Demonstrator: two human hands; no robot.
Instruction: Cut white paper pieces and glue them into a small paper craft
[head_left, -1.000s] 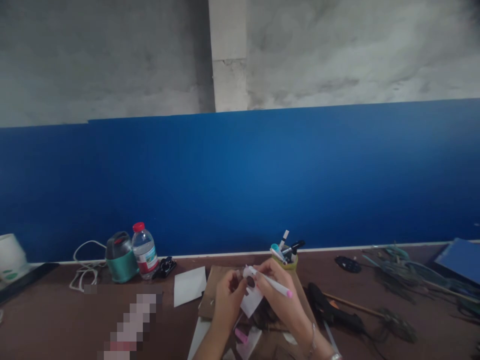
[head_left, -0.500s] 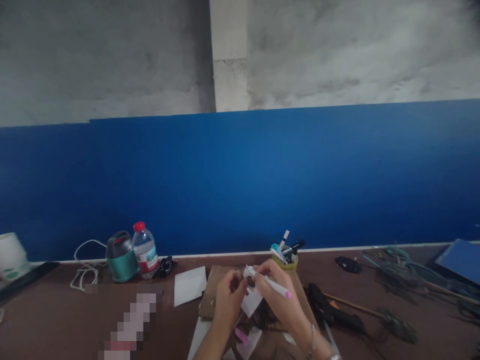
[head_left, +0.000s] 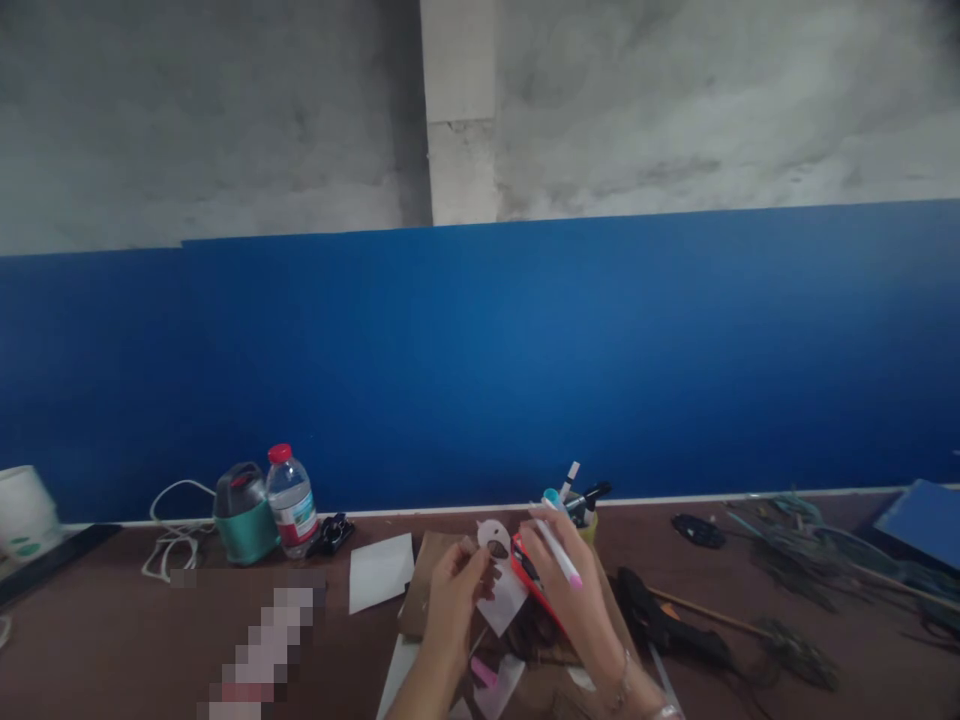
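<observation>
Between the thumb and fingers of my left hand (head_left: 459, 585) is a small white paper cutout (head_left: 491, 532) with a dark spot. My right hand (head_left: 566, 570) holds a white marker (head_left: 556, 548) with a pink end, slanting across the back of the fingers. Under that hand lies a red-edged container (head_left: 523, 572) with dark contents, partly covered by the hand; whether the fingers touch it I cannot tell. Below the hands are a white paper piece (head_left: 504, 604) and a pink marker cap (head_left: 484, 672).
A yellow-green pen holder (head_left: 591, 527) stands behind my right hand. Brown cardboard (head_left: 424, 575) lies beneath the work. To the left are a white sheet (head_left: 381, 572), a water bottle (head_left: 292, 505) and a teal device (head_left: 246, 525). A black glue gun (head_left: 667, 625) lies at right.
My right hand has moved off the paper cutout, slightly up and right, with the marker still in it. The cutout shows more fully in my left hand, and the red-edged container has come into view.
</observation>
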